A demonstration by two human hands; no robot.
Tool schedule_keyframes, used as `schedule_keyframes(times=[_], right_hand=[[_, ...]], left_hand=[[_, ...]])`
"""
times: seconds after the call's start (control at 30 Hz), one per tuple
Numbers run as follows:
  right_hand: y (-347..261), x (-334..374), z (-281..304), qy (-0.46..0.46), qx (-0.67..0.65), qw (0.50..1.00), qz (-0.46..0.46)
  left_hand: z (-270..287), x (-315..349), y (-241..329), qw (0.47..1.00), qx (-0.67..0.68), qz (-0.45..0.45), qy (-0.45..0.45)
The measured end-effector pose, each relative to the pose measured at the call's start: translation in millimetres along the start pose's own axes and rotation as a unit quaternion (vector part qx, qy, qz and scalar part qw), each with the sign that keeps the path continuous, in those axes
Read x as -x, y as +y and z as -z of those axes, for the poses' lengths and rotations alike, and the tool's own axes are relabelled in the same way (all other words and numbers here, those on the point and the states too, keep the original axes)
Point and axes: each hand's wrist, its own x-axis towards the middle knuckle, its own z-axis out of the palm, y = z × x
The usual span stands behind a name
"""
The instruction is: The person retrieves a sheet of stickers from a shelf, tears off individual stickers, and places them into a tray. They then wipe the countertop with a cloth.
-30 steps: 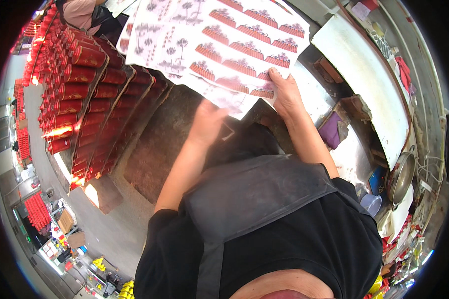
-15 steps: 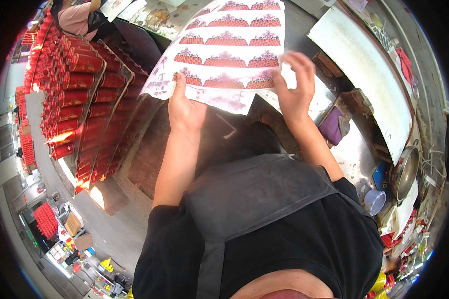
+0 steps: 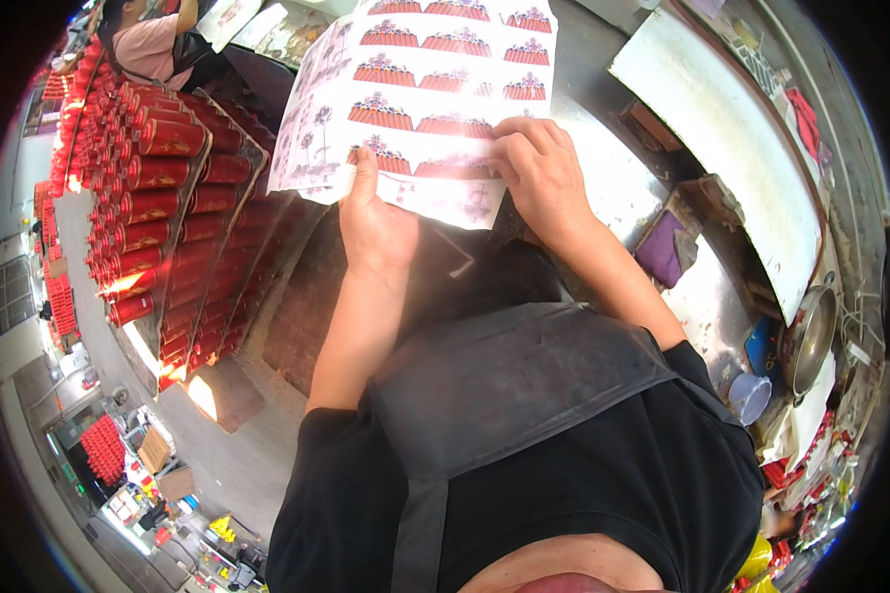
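Fingers, left hand (image 3: 381, 232): gripping the printed paper (image 3: 415, 99), thumb on top.
Fingers, right hand (image 3: 552, 186): bent at its lower right; we can't tell if they pinch.
Printed paper: up in front of us.
Paper step: we seem to be holding it; next calls for soft pinching.
Red cylinders (image 3: 158, 206): piled at our left.

White printed paper sheet (image 3: 396, 74): in front of the black apron (image 3: 524, 381); left hand (image 3: 378, 232) and right hand (image 3: 547, 183) at its near edge.
Stacked red cylinders (image 3: 158, 212): left of the sheet.
Person in pink top (image 3: 148, 51): beyond the cylinders.
Flat white board (image 3: 727, 148): right of the sheet.
Purple cloth (image 3: 666, 255): between right forearm (image 3: 623, 272) and board.
Round metal pan (image 3: 813, 341): at the board's near end.
Round translucent tub (image 3: 752, 397): left of the pan.
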Motion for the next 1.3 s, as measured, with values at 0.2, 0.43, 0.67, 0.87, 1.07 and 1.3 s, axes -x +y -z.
schedule_keyframes(times=[0.2, 0.43, 0.67, 0.87, 1.07, 1.3], right_hand=[[0.3, -0.9, -0.7, 0.008, 0.020, 0.997, 0.077], [-6.3, -10.6, -1.8, -0.048, 0.082, 0.979, 0.179], [-4.2, -15.1, -5.6, -0.035, 0.031, 0.985, 0.169], [-7.6, -8.7, -1.7, -0.082, -0.012, 0.988, 0.127], [-7.2, -3.5, 7.7, -0.095, -0.119, 0.988, -0.010], [8.0, 10.0, 23.2, -0.167, -0.224, 0.946, -0.163]], left_hand=[[-2.4, 0.8, 6.5, 1.000, -0.001, 0.001, 0.016], [-7.3, 11.1, 12.1, 0.999, 0.017, 0.021, 0.022], [0.3, 12.9, 12.0, 0.998, -0.038, -0.041, 0.040], [3.9, 16.3, 5.5, 0.986, -0.126, -0.080, 0.069], [0.6, 15.1, 9.0, 0.989, -0.102, -0.089, 0.068], [-3.6, 15.0, 7.2, 0.990, -0.090, -0.091, 0.056]])
